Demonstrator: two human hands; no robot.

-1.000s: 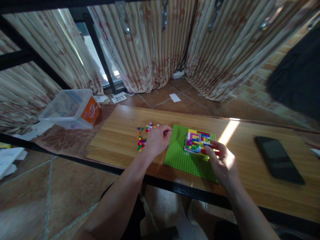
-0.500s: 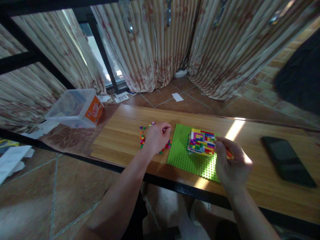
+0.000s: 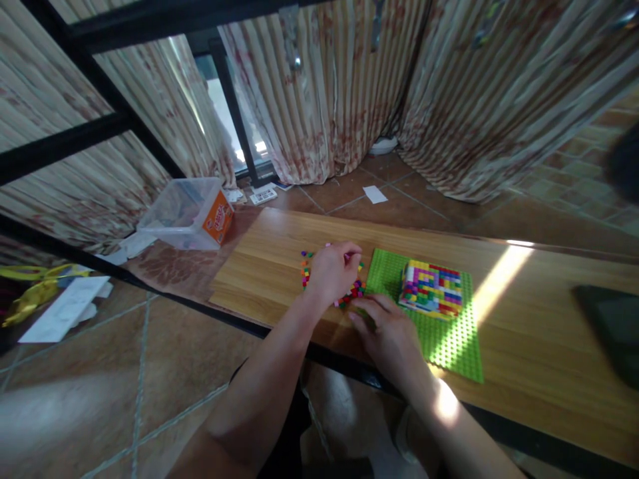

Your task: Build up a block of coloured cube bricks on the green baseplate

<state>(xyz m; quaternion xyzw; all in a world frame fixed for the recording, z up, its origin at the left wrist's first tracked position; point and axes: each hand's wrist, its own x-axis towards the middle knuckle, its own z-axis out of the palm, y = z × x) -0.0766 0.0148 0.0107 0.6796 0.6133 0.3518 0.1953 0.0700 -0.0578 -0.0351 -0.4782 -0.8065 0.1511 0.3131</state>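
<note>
A multicoloured block of stacked toy bricks [image 3: 432, 289] sits on a green studded baseplate [image 3: 456, 362]. Left of the plate lies a scatter of small loose bricks [image 3: 355, 291] in many colours, partly covered by my left hand [image 3: 329, 271]. That hand is closed, its fingers curled over the pile; what they hold, if anything, I cannot make out. My right hand [image 3: 392, 332] reaches in from the near side, over the plate's front left corner. Its thumb and fingers are apart beside the loose bricks, and no brick shows between them.
The wooden table [image 3: 269, 266] has a dark front edge. A dark phone-like slab [image 3: 609, 326] lies at its right end. Beyond the left end stands a clear plastic bin [image 3: 184, 216] with an orange label. Striped curtains [image 3: 339, 100] hang behind.
My right hand has left the brick block and moved left to the loose bricks, its fingers opening. My left hand stays over the pile. The view has swung somewhat to the left.
</note>
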